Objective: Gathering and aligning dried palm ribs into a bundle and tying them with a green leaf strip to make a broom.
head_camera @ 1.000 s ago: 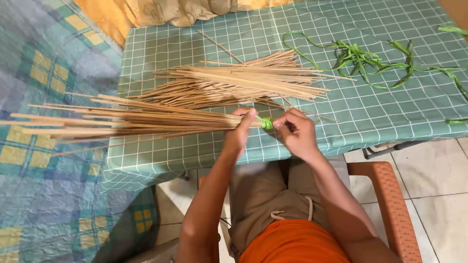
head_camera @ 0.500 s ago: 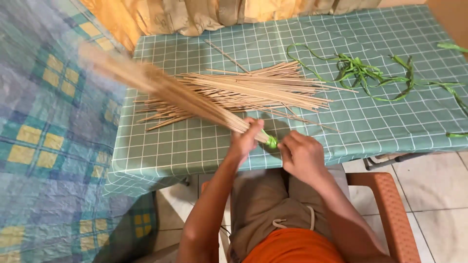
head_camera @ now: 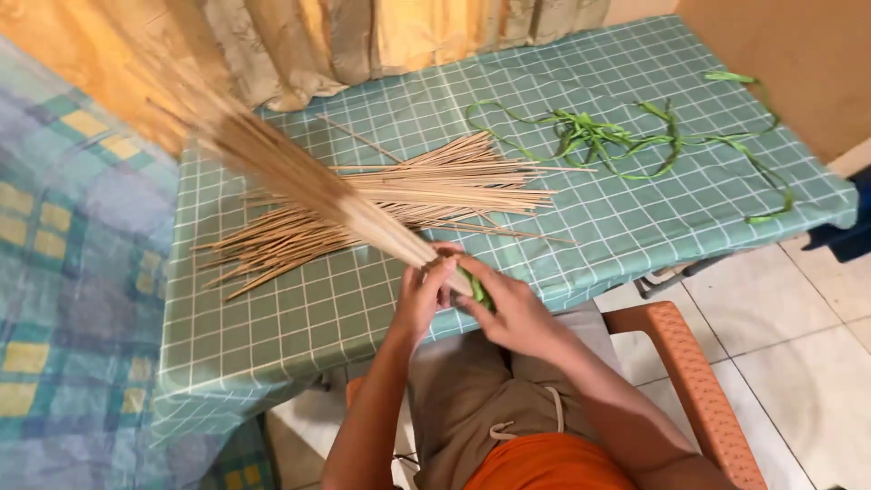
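Both hands, left hand (head_camera: pixel 425 295) and right hand (head_camera: pixel 510 313), had their fingers clamped around the green-tied base of a stick bundle (head_camera: pixel 299 177), raised slanting above loose sticks (head_camera: pixel 408 200) on the checked surface (head_camera: pixel 635 209).

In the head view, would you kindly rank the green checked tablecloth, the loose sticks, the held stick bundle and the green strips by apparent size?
1. Green checked tablecloth
2. Loose sticks and held stick bundle: unsure, since the bundle is blurred and nearer.
3. Green strips

1. Left hand (head_camera: pixel 425 292) and right hand (head_camera: pixel 510 308) clasp the base of a stick bundle (head_camera: pixel 299 172), tilted up and left, blurred.
2. A green strip (head_camera: pixel 475 289) wraps its base.
3. Loose sticks (head_camera: pixel 408 195) lie on the checked tablecloth (head_camera: pixel 272 318).
4. Green leaf strips (head_camera: pixel 626 136) lie well apart.
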